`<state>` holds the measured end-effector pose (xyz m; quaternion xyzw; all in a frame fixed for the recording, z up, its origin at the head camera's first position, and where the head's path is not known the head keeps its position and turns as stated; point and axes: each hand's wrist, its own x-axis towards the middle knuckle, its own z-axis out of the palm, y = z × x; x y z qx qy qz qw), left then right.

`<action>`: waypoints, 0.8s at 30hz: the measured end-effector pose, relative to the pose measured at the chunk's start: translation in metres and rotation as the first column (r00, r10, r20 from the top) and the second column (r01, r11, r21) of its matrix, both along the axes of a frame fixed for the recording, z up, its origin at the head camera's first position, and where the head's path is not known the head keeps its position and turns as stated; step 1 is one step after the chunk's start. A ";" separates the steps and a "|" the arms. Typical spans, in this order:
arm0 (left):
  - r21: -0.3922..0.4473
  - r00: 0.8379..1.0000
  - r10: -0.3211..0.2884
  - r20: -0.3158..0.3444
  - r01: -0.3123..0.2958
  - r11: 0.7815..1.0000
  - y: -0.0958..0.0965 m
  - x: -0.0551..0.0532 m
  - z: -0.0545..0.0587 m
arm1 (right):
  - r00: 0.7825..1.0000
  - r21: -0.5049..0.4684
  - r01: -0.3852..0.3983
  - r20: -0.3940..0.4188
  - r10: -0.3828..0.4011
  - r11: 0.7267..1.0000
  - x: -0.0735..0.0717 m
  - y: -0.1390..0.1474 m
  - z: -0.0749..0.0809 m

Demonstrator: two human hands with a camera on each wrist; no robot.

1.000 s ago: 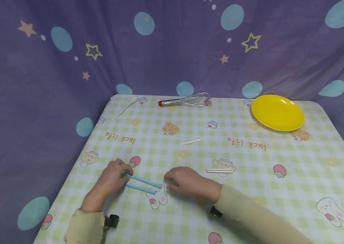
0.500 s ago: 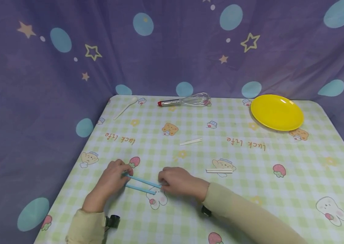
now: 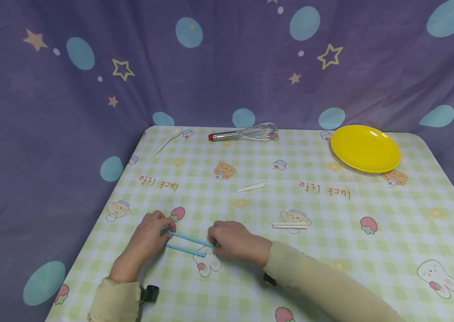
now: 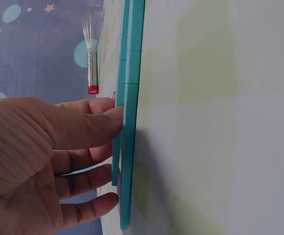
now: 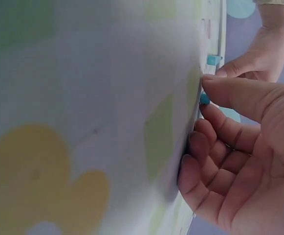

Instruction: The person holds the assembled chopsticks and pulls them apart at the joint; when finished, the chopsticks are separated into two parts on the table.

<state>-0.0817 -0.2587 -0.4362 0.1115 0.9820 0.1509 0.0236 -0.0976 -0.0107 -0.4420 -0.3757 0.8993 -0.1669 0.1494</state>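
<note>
Two light blue chopsticks lie roughly parallel on the checked tablecloth in the head view, a far chopstick (image 3: 190, 239) and a near chopstick (image 3: 186, 249). My left hand (image 3: 151, 235) is at their left ends. In the left wrist view its thumb and forefinger pinch the far chopstick (image 4: 116, 161), while the near chopstick (image 4: 127, 161) lies alongside, apart from the thumb. My right hand (image 3: 231, 239) is at the far chopstick's right end. In the right wrist view its thumb and forefinger close around that blue tip (image 5: 205, 99); its other fingers are curled.
A pair of short white sticks (image 3: 252, 187) lies mid-table, and another white pair (image 3: 289, 226) is right of my right hand. At the back are a white long-handled spoon (image 3: 165, 144), a whisk (image 3: 243, 133) with a red-ended handle, and a yellow plate (image 3: 365, 148).
My right hand has moved left to the right end of the far blue chopstick and its fingers have closed on the tip. My left hand and the chopsticks look unmoved.
</note>
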 end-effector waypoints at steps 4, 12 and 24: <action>0.017 1.000 -0.004 -0.026 0.005 1.000 0.002 0.001 -0.001 | 1.000 -0.006 0.002 0.002 -0.002 1.000 0.000 0.001 0.000; 0.047 0.998 -0.017 -0.063 0.020 0.999 0.008 0.001 -0.001 | 0.999 -0.036 0.011 -0.037 -0.012 0.999 0.000 0.003 -0.001; 0.075 0.994 -0.036 -0.104 0.044 0.996 0.021 0.000 0.006 | 0.996 -0.111 0.085 -0.024 -0.088 0.990 -0.004 0.023 0.000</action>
